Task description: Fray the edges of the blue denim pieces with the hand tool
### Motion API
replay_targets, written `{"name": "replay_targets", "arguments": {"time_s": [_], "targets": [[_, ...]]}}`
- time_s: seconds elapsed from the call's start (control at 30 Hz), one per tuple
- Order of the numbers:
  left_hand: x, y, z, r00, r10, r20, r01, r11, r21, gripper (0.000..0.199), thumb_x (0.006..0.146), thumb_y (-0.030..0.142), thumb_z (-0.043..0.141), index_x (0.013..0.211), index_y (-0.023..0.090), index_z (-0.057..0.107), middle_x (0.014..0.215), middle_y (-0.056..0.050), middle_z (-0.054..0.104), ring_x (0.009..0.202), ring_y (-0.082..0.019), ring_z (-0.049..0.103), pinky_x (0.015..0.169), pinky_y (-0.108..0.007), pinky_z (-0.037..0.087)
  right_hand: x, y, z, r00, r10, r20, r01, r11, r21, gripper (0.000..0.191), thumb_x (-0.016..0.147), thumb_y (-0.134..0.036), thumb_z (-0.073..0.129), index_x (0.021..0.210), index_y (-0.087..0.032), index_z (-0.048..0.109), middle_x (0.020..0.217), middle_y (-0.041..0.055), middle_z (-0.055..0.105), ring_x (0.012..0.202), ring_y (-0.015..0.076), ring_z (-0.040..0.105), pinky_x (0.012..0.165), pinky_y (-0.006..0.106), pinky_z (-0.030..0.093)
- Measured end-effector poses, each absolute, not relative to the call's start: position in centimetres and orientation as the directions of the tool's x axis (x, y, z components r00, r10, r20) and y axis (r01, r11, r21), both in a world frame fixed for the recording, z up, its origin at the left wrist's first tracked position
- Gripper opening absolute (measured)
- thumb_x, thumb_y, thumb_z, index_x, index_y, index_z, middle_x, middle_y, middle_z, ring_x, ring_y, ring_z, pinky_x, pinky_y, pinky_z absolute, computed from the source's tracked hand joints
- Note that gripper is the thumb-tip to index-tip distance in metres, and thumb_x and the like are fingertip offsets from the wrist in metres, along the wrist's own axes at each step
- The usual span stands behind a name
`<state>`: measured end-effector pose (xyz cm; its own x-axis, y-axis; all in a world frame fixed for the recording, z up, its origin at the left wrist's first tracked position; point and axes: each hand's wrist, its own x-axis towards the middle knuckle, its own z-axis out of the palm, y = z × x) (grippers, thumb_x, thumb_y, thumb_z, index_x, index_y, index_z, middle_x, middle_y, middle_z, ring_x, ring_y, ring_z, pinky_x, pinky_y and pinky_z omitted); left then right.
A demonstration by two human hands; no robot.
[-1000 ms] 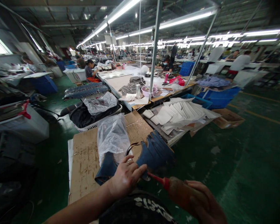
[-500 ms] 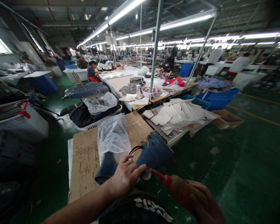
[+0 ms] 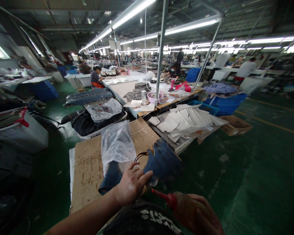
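My left hand [image 3: 133,182] is closed over the near edge of the cardboard, its thumb pointing right. Beneath the thumb pokes out a small shiny, clear-looking piece [image 3: 153,181]; what the fingers grip is mostly hidden. Thin dark straps [image 3: 140,156] curve up beside the fingertips. My right hand [image 3: 208,213] is wrapped around a squeeze bottle [image 3: 185,205] with a red nozzle, tilted so that its tip points at the left thumb, a little apart from it. A fanned stack of dark blue pieces [image 3: 164,159] lies beyond the hands, and another blue piece [image 3: 110,179] is left of them.
Under the blue pieces is a cardboard sheet [image 3: 85,173], with a clear plastic bag [image 3: 117,143] on it. A basket of dark material [image 3: 84,122] stands behind. White sheets [image 3: 186,119] are piled ahead right. A metal post [image 3: 161,52] rises from the long worktable [image 3: 121,87].
The bottle in my right hand has moved down and slightly left, and its nozzle now sits lower, below the left thumb. My left hand has barely moved.
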<state>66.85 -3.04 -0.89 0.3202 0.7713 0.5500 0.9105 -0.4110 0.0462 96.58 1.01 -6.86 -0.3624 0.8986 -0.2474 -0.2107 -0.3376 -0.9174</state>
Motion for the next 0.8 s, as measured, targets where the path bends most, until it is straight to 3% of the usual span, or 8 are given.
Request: {"name": "replay_targets", "arguments": {"time_s": [0.1,0.3,0.43,0.53,0.63,0.7,0.8], "targets": [[66.8,-2.8,-0.8,0.328,0.76,0.562,0.907,-0.419,0.038,0.031,0.095,0.013,0.039,0.119,0.015,0.06,0.07,0.0,0.064,0.061,-0.015,0.06,0.096,-0.045,0.047,96.1,1.0,-7.2,-0.336,0.904,-0.265,-0.271,-0.362,-0.892,0.038,0.082,-0.054,0.064,0.111,-0.029,0.062,0.117,0.0081,0.074,0.107,0.0337,0.071,0.089,0.049,0.058],[66.8,-2.6,-0.2,0.353,0.716,0.603,0.893,-0.45,0.012,0.031,0.094,0.01,0.041,0.117,0.014,0.06,0.068,0.0,0.062,0.059,-0.015,0.058,0.091,-0.043,0.05,96.2,1.8,-7.4,-0.161,0.963,-0.217,-0.13,-0.239,-0.962,0.043,0.078,-0.052,0.073,0.112,-0.026,0.064,0.12,0.0103,0.073,0.109,0.0331,0.07,0.09,0.045,0.059],[66.1,-1.4,0.2,0.327,0.714,0.619,0.896,-0.442,0.037,0.031,0.094,0.009,0.041,0.116,0.015,0.06,0.069,-0.001,0.066,0.06,-0.015,0.061,0.084,-0.038,0.052,96.1,1.6,-7.3,-0.118,0.979,-0.166,-0.211,-0.188,-0.959,0.03,0.09,-0.05,0.058,0.111,-0.028,0.063,0.12,0.0098,0.074,0.106,0.0323,0.072,0.086,0.048,0.061],[65.5,0.6,0.5,0.182,0.768,0.614,0.906,-0.374,0.198,0.031,0.093,0.011,0.042,0.115,0.015,0.064,0.075,-0.004,0.071,0.066,-0.015,0.066,0.074,-0.03,0.052,95.8,1.8,-7.5,-0.202,0.979,0.019,-0.143,-0.01,-0.99,0.037,0.098,-0.053,0.04,0.114,-0.031,0.064,0.118,0.0082,0.075,0.104,0.0324,0.073,0.083,0.05,0.062],[65.2,3.3,1.4,-0.111,0.849,0.516,0.825,-0.21,0.524,0.03,0.094,0.02,0.045,0.109,0.017,0.07,0.069,-0.001,0.07,0.063,-0.015,0.066,0.064,-0.025,0.05,95.4,2.5,-7.9,-0.258,0.958,0.128,-0.071,0.113,-0.991,0.038,0.095,-0.059,0.047,0.108,-0.031,0.07,0.105,0.0053,0.078,0.094,0.0294,0.075,0.073,0.044,0.063],[65.5,5.0,2.4,-0.295,0.867,0.401,0.685,-0.1,0.721,0.028,0.094,0.028,0.047,0.091,0.018,0.073,0.06,0.001,0.065,0.057,-0.014,0.061,0.058,-0.023,0.047,95.1,2.9,-8.1,-0.262,0.952,0.16,-0.064,0.148,-0.987,0.035,0.093,-0.056,0.056,0.102,-0.026,0.071,0.097,0.0037,0.077,0.087,0.0235,0.074,0.075,0.04,0.061],[66.4,7.0,4.1,-0.42,0.855,0.305,0.483,-0.074,0.873,0.039,0.091,0.038,0.052,0.06,0.019,0.064,0.058,0.0,0.062,0.059,-0.014,0.057,0.057,-0.023,0.044,94.9,2.5,-8.5,-0.259,0.941,0.216,-0.062,0.207,-0.976,0.031,0.095,-0.05,0.059,0.101,-0.021,0.069,0.096,0.0031,0.073,0.085,0.0177,0.07,0.078,0.036,0.058]]}}
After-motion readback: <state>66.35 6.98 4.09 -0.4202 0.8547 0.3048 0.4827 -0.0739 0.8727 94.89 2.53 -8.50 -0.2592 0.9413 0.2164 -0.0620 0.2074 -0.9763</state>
